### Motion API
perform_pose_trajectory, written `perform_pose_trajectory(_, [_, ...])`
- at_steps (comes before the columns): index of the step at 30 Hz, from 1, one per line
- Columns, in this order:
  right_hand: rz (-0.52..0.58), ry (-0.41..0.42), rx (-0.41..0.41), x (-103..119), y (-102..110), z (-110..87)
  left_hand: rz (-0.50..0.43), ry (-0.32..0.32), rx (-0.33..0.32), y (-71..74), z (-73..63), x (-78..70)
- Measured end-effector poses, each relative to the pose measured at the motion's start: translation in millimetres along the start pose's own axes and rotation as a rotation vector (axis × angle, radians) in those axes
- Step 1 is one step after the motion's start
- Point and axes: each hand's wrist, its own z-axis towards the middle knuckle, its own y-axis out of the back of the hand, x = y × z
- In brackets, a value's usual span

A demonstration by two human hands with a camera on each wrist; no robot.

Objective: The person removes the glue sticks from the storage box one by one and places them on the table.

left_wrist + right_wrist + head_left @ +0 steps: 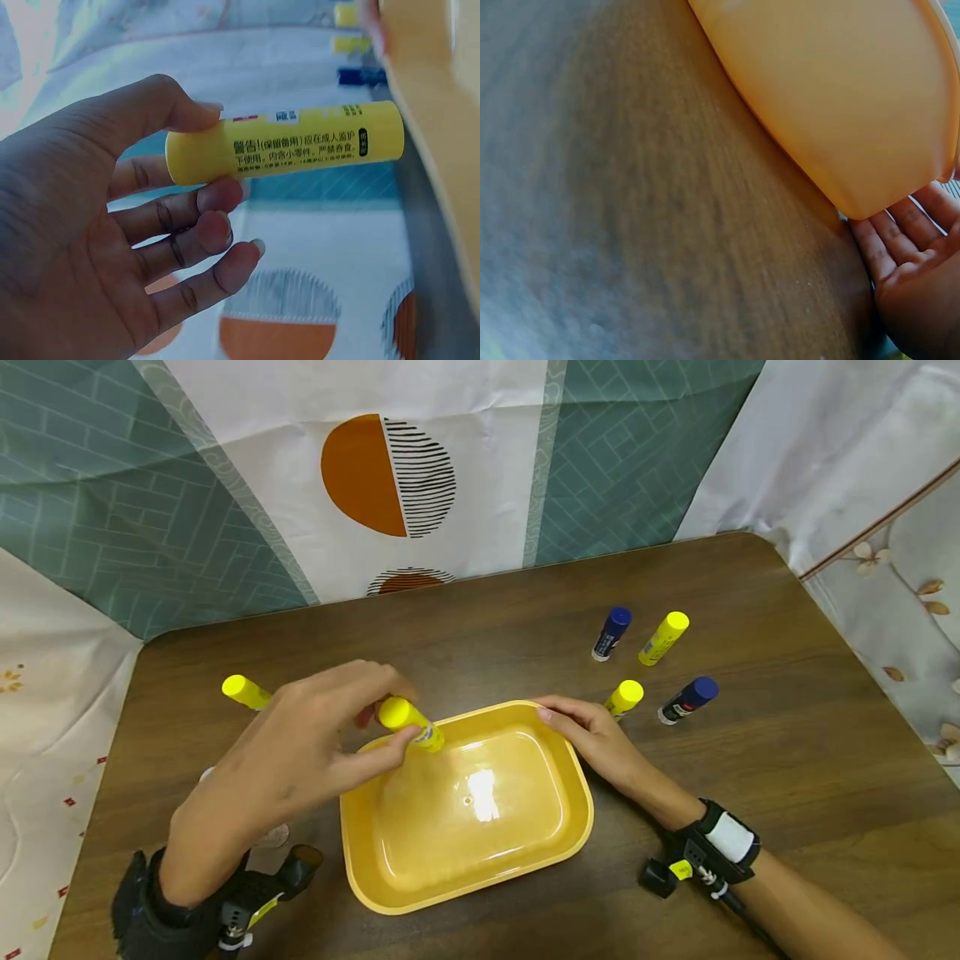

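Note:
Thumb and index finger of my left hand (pixel 300 752) pinch a yellow glue stick (pixel 300 142) by one end. In the left wrist view its printed side shows, and the other three fingers are spread below it. In the head view this glue stick is tilted over the far left corner of a yellow plastic tray (pixel 467 893), whose inside is bare. My right hand (pixel 600 739) holds the tray's far right corner, thumb on the rim and fingers along the outer wall (pixel 855 112).
Beyond the right hand stand a yellow glue stick (pixel 625 696), another yellow one (pixel 663 637) and two navy ones (pixel 612 633) (pixel 687 700). Another yellow glue stick (pixel 246 691) is partly behind the left hand. A white round piece (pixel 273 837) shows beside the left wrist on the wooden table (pixel 787 735).

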Motion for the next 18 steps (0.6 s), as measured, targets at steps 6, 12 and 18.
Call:
perform_pose_trajectory(6, [0.027,-0.011,0.015,0,1,-0.2,0.125,0.052,-0.080,16.3,-4.4,13.0])
perform_pose_trajectory(12, [0.025,-0.016,0.013,0,0,-0.5,0.173,0.155,-0.046,14.8,-10.9,32.4])
perform_pose_trajectory(18, [0.023,-0.012,0.012,0,0,-0.4,0.169,0.276,0.036,0.6,-19.1,55.6])
